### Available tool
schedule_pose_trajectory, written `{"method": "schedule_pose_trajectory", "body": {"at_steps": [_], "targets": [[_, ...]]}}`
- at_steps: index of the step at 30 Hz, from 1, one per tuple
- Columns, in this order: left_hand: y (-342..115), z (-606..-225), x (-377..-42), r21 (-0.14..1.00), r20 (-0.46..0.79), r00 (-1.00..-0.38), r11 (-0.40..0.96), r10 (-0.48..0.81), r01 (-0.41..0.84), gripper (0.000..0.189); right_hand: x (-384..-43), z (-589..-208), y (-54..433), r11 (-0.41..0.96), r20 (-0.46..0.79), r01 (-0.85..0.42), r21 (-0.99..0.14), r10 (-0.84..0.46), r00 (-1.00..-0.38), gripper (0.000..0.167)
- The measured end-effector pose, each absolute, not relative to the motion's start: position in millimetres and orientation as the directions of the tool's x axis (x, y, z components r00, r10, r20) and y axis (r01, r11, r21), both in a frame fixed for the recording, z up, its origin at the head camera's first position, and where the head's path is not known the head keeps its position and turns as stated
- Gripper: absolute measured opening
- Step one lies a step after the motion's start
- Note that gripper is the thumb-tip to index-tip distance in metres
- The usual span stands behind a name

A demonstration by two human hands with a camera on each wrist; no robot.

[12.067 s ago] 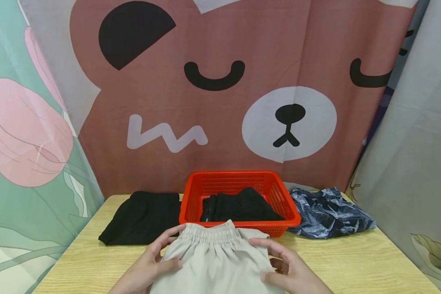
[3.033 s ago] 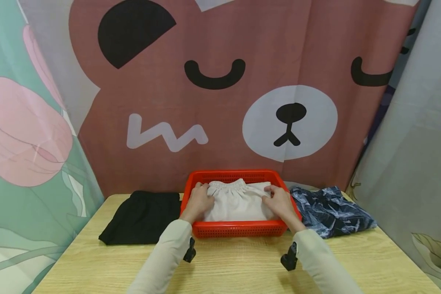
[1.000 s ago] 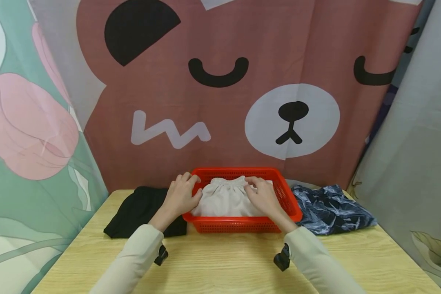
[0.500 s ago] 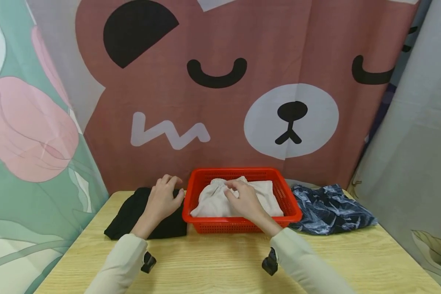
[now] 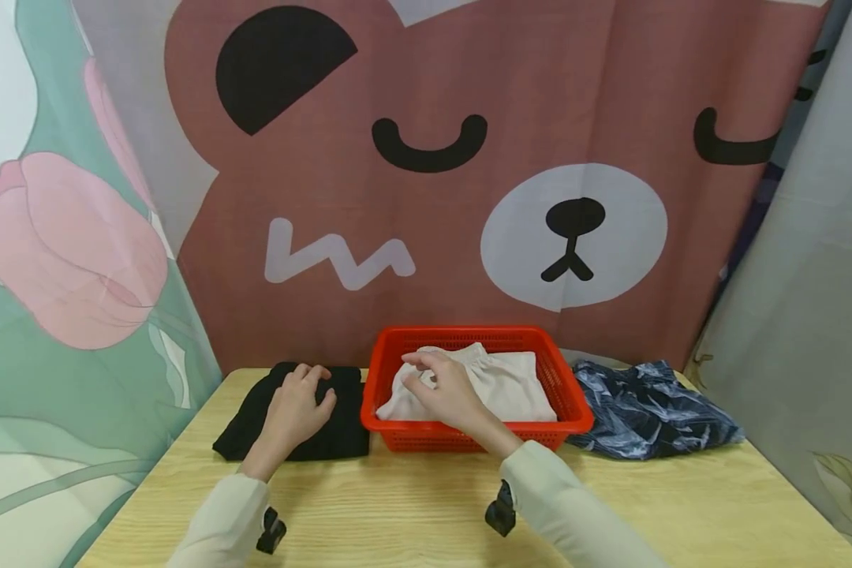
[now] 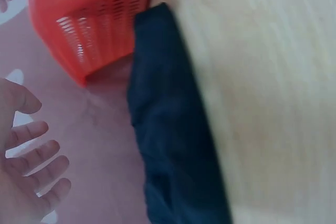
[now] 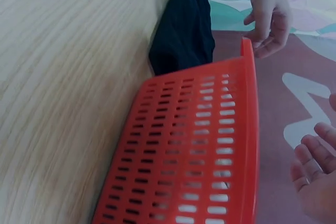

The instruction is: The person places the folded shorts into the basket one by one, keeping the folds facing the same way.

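Note:
My left hand hovers over a folded black garment, fingers loosely bent and holding nothing. In the left wrist view that black garment lies on the table beside the basket, with the hand's spread fingers apart from it. My right hand is over the red basket, its thumb and fingers parted with nothing between them. Inside the basket lies a pair of cream elastic-waist shorts, partly hidden behind this hand. The right wrist view shows the fingers relaxed beside the basket's perforated wall.
A folded blue-and-white patterned garment lies right of the basket. The wooden table stretches in front. Behind hangs a curtain with a bear print, and side curtains flank the table.
The cream shorts, earlier held by both hands before the basket, now lie in it over the dark clothing. Both hands have let go and moved left, the left one over the black garment.

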State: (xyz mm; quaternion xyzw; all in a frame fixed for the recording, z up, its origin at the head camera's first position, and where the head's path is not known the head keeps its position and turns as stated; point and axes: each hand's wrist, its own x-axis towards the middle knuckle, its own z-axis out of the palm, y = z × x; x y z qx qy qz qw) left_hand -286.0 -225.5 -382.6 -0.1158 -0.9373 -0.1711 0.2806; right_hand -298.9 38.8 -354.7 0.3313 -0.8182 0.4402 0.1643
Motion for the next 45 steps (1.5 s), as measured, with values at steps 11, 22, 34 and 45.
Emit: {"method": "schedule_pose_trajectory", "body": {"at_steps": [11,22,34,45], "targets": [[-227.9,-403.3,-279.7,0.268,0.513,-0.850,0.919,0.117,0.289,0.024,-298.6,-368.3,24.0,0.375,0.468,-0.658,-0.654,-0.482,-0.740,0.039],[-221.8,-420.4,-278.9,0.269,0.404,-0.906,0.931,0.124,0.248,0.036,-304.7,-375.8,17.5,0.421,0.400,-0.703,-0.574,-0.604,-0.689,0.044],[-225.5,-435.2,-278.5,0.254,0.270,-0.954,0.946,0.131,0.202,0.051,-312.4,-381.3,13.5,0.461,0.344,-0.779,-0.425,-0.714,-0.610,0.050],[-230.5,-438.7,-280.4,0.292,0.126,-0.985,0.945,0.114,0.147,0.069,-317.5,-385.6,6.8,0.439,0.283,-0.835,-0.331,-0.799,-0.531,0.050]]}}
